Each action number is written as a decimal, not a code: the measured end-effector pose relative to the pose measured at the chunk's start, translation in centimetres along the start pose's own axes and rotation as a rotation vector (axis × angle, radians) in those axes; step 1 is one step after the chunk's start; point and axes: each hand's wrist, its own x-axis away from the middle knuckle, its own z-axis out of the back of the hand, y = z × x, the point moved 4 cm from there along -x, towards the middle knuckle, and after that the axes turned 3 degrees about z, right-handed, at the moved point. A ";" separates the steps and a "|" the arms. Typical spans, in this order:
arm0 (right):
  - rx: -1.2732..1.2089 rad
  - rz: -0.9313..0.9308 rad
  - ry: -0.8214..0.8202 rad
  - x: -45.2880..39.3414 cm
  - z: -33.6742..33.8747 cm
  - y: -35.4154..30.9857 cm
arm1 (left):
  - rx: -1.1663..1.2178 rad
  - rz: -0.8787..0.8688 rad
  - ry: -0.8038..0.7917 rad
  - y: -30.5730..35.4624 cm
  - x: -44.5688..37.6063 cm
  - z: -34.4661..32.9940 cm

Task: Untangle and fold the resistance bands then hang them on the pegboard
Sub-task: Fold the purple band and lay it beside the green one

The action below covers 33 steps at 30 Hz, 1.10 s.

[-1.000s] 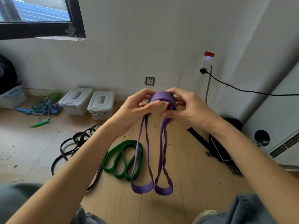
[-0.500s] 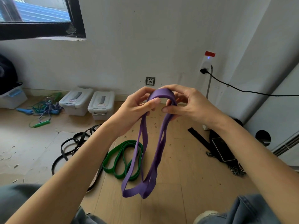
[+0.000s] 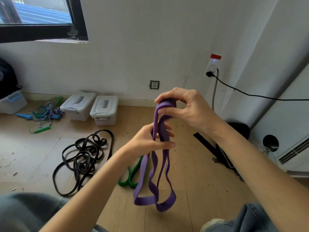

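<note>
Floorboards (image 3: 192, 166) of pale wood carry the clutter at the far left: a knot of blue and green skipping ropes (image 3: 45, 113), then two grey lidded plastic boxes (image 3: 91, 107) against the wall, then a tangled heap of thin black rubber bands (image 3: 83, 156) not yet sorted. Next comes a green flat rubber band (image 3: 129, 174), mostly hidden behind the forearm. At centre the left hand (image 3: 155, 139) has dropped from the top of the wide purple rubber loop band (image 3: 155, 185) to about its middle since a moment ago, and its fingers and thumb now curl round the hanging strands, gathering them together. Above and slightly right, the right hand (image 3: 182, 108) has lifted and pinches the folded top of the purple band between thumb and fingers. The band hangs in the air over the floor, its two lower loops dangling free. This shift suggests the folding of this band is in progress: the lower loops look ready to be brought up for another fold. No pegboard is visible, so hanging is some way off.
</note>
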 end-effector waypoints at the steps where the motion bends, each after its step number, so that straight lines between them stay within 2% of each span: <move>1: -0.010 -0.004 0.015 0.2 -0.1 0.1 | 0.023 -0.005 0.031 -0.5 -0.2 -0.1; 8: -0.109 -0.011 0.126 1.2 0.1 0.8 | 0.066 0.034 0.076 -3.4 -0.3 -1.2; 12: -0.270 -0.052 0.208 1.6 0.5 1.3 | 0.054 0.058 0.120 -3.4 -0.2 -1.3; 15: -0.374 -0.135 0.230 2.1 1.4 2.6 | -0.061 0.034 0.128 -1.7 -0.6 0.1; 17: -0.302 -0.199 0.168 2.4 2.0 3.6 | -0.138 0.012 0.149 -0.8 -0.9 1.6; 19: -0.262 -0.243 0.181 2.9 2.5 4.4 | -0.261 0.052 0.130 -0.5 -1.3 2.5; 22: -0.337 -0.232 0.251 2.9 2.3 4.5 | -0.430 0.128 0.063 -0.8 -1.6 2.1; 26: -0.350 -0.191 0.178 2.1 1.0 3.4 | -0.573 0.119 0.023 -1.4 -1.5 1.2; 28: -0.220 -0.206 0.088 1.8 0.7 3.1 | -0.672 0.124 0.025 -1.7 -1.5 1.2; 29: -0.075 -0.233 0.042 1.7 0.7 3.2 | -0.705 0.138 0.036 -1.9 -1.4 1.5; 32: 0.590 -0.356 -0.071 2.0 1.2 3.9 | -0.803 0.187 0.036 -2.0 -1.5 2.2; 33: 0.678 -0.364 -0.142 2.1 0.8 3.9 | -0.831 0.189 0.010 -1.9 -1.5 2.1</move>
